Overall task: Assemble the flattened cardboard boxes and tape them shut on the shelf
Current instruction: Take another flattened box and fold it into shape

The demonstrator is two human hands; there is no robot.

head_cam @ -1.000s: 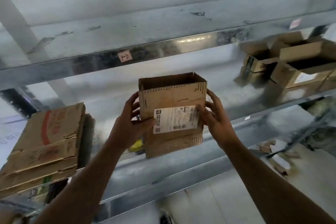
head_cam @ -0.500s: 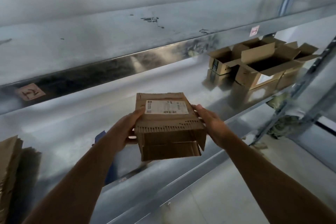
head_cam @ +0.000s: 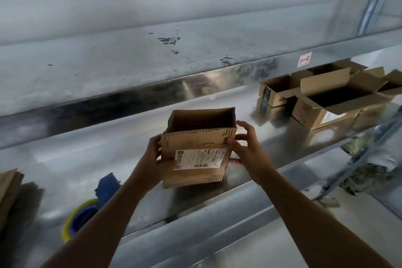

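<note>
A small brown cardboard box (head_cam: 196, 139) with a white shipping label stands upright on the metal shelf (head_cam: 87, 159), its top open toward me. My left hand (head_cam: 155, 159) grips its left side, thumb across the front by the label. My right hand (head_cam: 245, 148) holds the right edge, thumb on the front and fingers spread behind. A blue tape dispenser (head_cam: 106, 187) with a yellow-rimmed roll lies on the shelf to the left, partly hidden by my left forearm.
Several opened cardboard boxes (head_cam: 322, 98) sit on the shelf at the far right. Flattened cardboard (head_cam: 8, 189) leans at the left edge. An upper shelf beam (head_cam: 152, 85) runs overhead. A crumpled bag (head_cam: 365, 172) lies on the floor at the right.
The box has been turned from lying tilted with its label up to standing with its open top up. My view has shifted right, bringing the tape dispenser into sight.
</note>
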